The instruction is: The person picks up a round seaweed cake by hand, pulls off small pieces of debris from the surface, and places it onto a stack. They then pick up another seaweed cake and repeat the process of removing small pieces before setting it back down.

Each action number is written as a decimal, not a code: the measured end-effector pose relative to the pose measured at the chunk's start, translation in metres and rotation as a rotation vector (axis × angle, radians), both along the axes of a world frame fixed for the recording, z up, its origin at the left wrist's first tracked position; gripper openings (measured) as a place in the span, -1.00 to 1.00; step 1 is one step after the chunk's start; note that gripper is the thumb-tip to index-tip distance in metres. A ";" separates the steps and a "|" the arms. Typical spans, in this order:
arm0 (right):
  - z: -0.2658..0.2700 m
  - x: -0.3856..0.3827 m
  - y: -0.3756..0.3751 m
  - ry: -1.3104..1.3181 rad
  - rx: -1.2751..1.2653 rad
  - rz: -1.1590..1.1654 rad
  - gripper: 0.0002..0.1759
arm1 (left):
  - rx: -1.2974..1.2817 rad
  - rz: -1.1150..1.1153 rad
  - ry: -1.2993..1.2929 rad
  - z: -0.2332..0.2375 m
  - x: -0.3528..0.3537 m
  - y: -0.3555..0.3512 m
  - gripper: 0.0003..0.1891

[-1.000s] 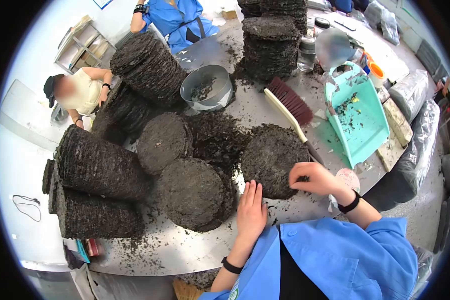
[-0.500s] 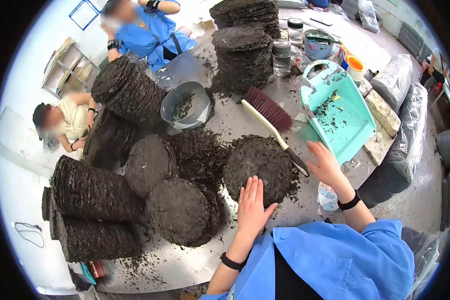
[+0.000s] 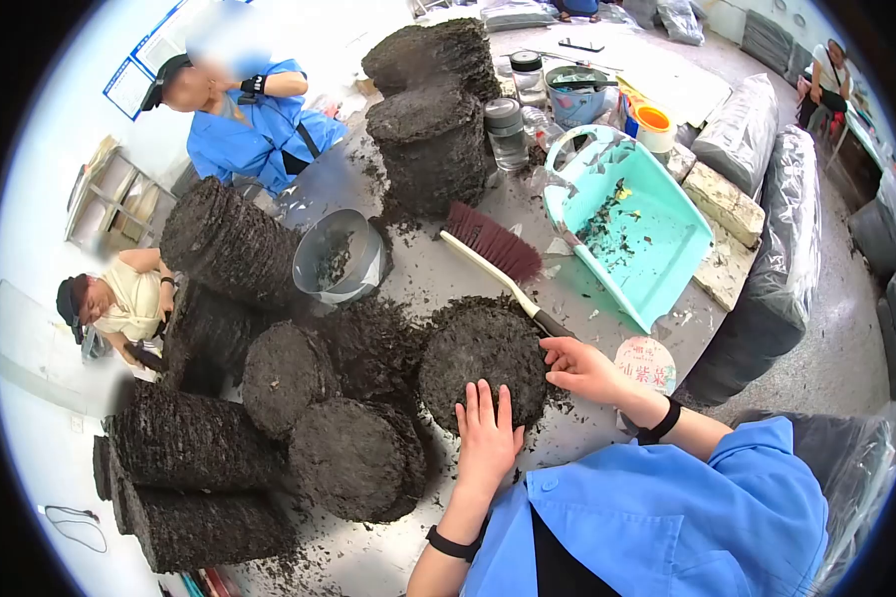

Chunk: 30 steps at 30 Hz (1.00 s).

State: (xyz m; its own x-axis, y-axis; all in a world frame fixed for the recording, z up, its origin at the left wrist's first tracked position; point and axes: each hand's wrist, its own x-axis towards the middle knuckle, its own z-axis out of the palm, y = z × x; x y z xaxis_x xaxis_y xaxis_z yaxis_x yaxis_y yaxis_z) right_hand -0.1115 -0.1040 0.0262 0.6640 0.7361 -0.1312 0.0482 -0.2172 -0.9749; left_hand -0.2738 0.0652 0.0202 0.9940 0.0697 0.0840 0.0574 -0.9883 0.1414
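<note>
A round, dark cake of dried seaweed (image 3: pixel 481 348) lies flat on the table before me, with loose crumbs around its edge. My left hand (image 3: pixel 489 438) is open, its spread fingers resting flat on the near part of the cake. At the cake's right edge is my right hand (image 3: pixel 582 370), thumb and forefinger apart, with nothing visible between them. Just above that hand lies a brush (image 3: pixel 493 244) with dark red bristles, its black grip end beside the cake. Several more round seaweed cakes (image 3: pixel 353 458) are stacked or leaning on the left.
A turquoise dustpan (image 3: pixel 657 254) with scraps stands at the right. Behind the cake are a round metal sieve (image 3: pixel 340 261), tall seaweed stacks (image 3: pixel 428 149), a lidded jar (image 3: pixel 506 134) and a bucket (image 3: pixel 577 97). A printed packet (image 3: pixel 645 364) lies by my right wrist. Co-workers sit beyond the table.
My right hand has moved left and down to the cake's right edge. My left hand stays on the cake. The view has shifted, and more of the printed packet shows.
</note>
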 end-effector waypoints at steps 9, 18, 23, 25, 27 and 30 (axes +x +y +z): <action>-0.002 0.049 0.007 -0.723 -0.254 -0.180 -0.57 | 0.002 -0.023 -0.028 0.001 -0.007 -0.005 -0.26; -0.019 0.078 0.028 -0.633 -0.289 -0.018 -0.59 | -0.025 0.006 -0.079 -0.006 -0.009 -0.003 -0.28; -0.027 0.107 0.031 -0.724 -0.441 -0.077 -0.62 | -0.065 -0.019 -0.103 -0.007 -0.011 0.003 -0.31; -0.031 0.110 0.037 -0.746 -0.484 -0.082 -0.64 | -0.133 -0.018 -0.133 -0.002 -0.013 0.007 -0.33; -0.041 0.109 0.046 -0.852 -0.463 -0.064 -0.62 | -0.200 -0.018 -0.162 0.009 -0.015 0.011 -0.35; -0.041 0.093 0.049 -1.066 -0.440 -0.055 -0.60 | -0.382 0.067 -0.383 0.038 -0.015 0.014 -0.41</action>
